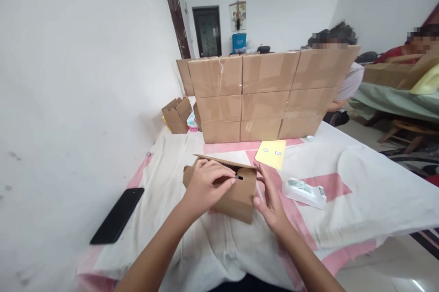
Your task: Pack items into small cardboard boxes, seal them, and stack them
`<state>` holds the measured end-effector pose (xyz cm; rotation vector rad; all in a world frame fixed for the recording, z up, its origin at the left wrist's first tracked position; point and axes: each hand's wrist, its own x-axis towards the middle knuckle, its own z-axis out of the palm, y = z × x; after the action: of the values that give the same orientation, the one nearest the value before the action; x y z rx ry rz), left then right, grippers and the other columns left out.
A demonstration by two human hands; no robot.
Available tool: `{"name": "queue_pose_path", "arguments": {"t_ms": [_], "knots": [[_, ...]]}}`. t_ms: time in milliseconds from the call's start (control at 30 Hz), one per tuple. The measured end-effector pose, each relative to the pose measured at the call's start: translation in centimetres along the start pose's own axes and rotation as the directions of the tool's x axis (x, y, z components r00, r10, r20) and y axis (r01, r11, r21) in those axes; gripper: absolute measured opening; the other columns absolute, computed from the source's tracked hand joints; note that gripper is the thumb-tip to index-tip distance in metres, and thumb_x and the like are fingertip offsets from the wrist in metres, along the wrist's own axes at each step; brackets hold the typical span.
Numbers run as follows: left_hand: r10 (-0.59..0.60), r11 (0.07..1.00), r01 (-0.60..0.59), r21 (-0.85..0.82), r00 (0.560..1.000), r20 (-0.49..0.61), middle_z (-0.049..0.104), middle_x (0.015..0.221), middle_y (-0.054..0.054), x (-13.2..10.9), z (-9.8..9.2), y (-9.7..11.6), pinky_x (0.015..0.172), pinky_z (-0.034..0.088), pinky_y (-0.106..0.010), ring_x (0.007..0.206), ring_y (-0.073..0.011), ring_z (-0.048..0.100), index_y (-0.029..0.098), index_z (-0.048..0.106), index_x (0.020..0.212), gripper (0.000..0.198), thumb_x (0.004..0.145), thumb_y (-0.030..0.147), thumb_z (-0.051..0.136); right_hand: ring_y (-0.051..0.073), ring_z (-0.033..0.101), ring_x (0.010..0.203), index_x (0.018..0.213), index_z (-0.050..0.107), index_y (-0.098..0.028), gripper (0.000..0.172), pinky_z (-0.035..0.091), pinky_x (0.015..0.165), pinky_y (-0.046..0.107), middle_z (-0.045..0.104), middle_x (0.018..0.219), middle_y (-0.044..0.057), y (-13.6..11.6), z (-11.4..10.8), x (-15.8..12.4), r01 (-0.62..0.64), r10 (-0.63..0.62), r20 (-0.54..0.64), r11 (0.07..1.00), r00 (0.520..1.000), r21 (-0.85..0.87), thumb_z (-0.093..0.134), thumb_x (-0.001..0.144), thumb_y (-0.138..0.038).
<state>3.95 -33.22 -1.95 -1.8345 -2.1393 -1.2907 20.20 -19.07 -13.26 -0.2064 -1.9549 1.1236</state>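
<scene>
A small brown cardboard box [236, 200] sits on the cloth in front of me, its lid flap partly raised and a dark gap showing under it. My left hand [207, 187] lies over the top left of the box, fingers and thumb closed on its upper edge near a small slot. Against the right end is my right hand [271, 203], its thumb on the near corner and its fingers along the side, gripping the box. The inside of the box is mostly hidden.
A black phone [117, 215] lies to the left. On the right are a white tape dispenser [303, 192] and a yellow sheet [271, 154] with small stickers. Stacked cardboard boxes [264, 104] form a wall behind, with an open box [178, 118] beside it. Two people sit beyond.
</scene>
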Motion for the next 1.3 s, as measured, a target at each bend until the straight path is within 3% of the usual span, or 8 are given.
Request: {"name": "queue_pose_path", "arguments": {"t_ms": [133,233,400,667,900,1167,1300], "knots": [[-0.062,0.998,0.062,0.001,0.998,-0.002,0.077,0.095,0.007,0.4,0.4,0.4,0.096,0.033,-0.043,0.097,-0.0181,0.068,0.028,0.069,0.081,0.009,0.089,0.025,0.066,0.031,0.049,0.137,0.143,0.053,-0.033,0.044,0.04,0.115,0.056,0.059,0.142,0.009,-1.7,-0.2,2.0,0.101,-0.1,-0.061,0.995,0.993,0.017,0.057,0.1,-0.038],[-0.108,0.994,0.108,0.007,0.993,0.036,0.076,0.095,0.006,0.8,0.8,0.3,0.097,0.034,-0.044,0.098,-0.019,0.066,0.028,0.069,0.08,0.01,0.09,0.027,0.065,0.03,0.057,0.126,0.125,0.064,-0.031,0.028,0.045,0.109,0.052,0.066,0.125,0.008,-2.0,0.1,2.3,0.143,-0.142,-0.08,0.99,0.987,0.0,0.059,0.098,-0.032],[-0.205,0.978,0.199,0.063,0.973,0.104,0.07,0.111,0.0,1.7,1.9,-0.4,0.102,0.032,-0.05,0.111,-0.0243,0.06,0.028,0.072,0.078,0.014,0.089,0.027,0.063,0.032,0.053,0.132,0.129,0.059,-0.029,0.032,0.044,0.111,0.054,0.065,0.126,0.01,-1.0,0.7,1.2,0.124,-0.127,-0.094,0.992,0.987,-0.038,0.059,0.097,-0.031],[-0.32,0.947,0.299,0.12,0.915,0.246,0.064,0.116,-0.002,2.7,2.8,-1.9,0.105,0.038,-0.051,0.117,-0.0266,0.057,0.03,0.077,0.078,0.01,0.083,0.032,0.068,0.031,0.05,0.135,0.128,0.059,-0.028,0.031,0.041,0.113,0.055,0.065,0.125,0.009,-0.1,1.3,0.8,0.13,-0.129,-0.127,0.992,0.984,-0.004,0.056,0.097,-0.029],[-0.328,0.944,0.297,0.142,0.881,0.34,0.059,0.112,-0.002,3.0,2.2,-1.9,0.105,0.043,-0.042,0.114,-0.0239,0.057,0.029,0.076,0.078,0.007,0.08,0.033,0.071,0.032,0.05,0.135,0.126,0.059,-0.028,0.029,0.039,0.114,0.057,0.065,0.124,0.009,-0.2,1.5,0.4,0.121,-0.122,-0.124,0.993,0.985,-0.019,0.053,0.098,-0.028],[-0.345,0.936,0.276,0.217,0.835,0.429,0.054,0.112,-0.003,3.7,2.1,-1.9,0.104,0.038,-0.046,0.111,-0.0248,0.051,0.027,0.07,0.09,0.013,0.083,0.038,0.068,0.034,0.052,0.133,0.126,0.058,-0.027,0.03,0.041,0.112,0.059,0.066,0.122,0.01,0.1,1.9,0.5,0.138,-0.143,-0.157,0.99,0.977,-0.039,0.05,0.098,-0.032],[-0.404,0.906,0.293,0.305,0.814,0.417,0.055,0.114,-0.003,3.3,2.1,-1.2,0.102,0.036,-0.049,0.111,-0.0252,0.05,0.025,0.061,0.095,0.018,0.085,0.04,0.065,0.033,0.052,0.133,0.125,0.058,-0.027,0.029,0.041,0.112,0.058,0.066,0.122,0.009,0.2,2.0,0.5,0.142,-0.145,-0.161,0.989,0.976,-0.03,0.05,0.098,-0.033]]}}
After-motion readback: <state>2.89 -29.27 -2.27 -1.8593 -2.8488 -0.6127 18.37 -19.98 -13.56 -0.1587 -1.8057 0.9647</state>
